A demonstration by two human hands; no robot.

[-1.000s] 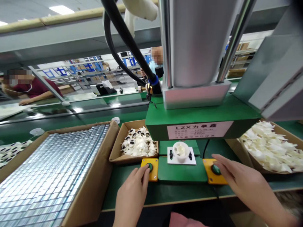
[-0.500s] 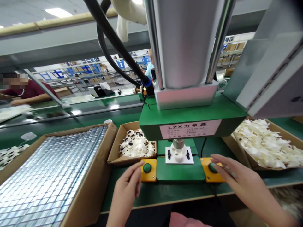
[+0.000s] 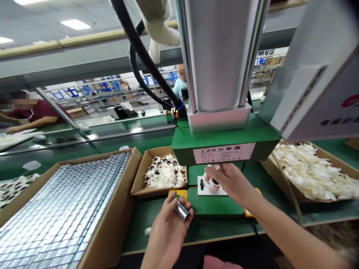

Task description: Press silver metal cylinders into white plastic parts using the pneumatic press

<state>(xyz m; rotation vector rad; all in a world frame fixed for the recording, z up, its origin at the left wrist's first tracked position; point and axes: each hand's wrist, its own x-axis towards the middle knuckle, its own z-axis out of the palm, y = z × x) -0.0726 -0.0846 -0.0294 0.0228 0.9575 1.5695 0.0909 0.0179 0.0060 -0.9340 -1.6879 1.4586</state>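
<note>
Head view: right hand [image 3: 234, 185] has left right-side button box [image 3: 247, 213]; now pinches white part [image 3: 215, 182] at white plate [image 3: 200, 191], centre of frame, under press [image 3: 224, 147]. Lifted clear or not, we cannot tell. Left hand [image 3: 169, 226] now holds metal tube [image 3: 183, 210], lower middle. Pressing looks finished, we judge; parts being swapped. Right forearm slants in from lower right; left palm turned up, fingers curled.
</note>
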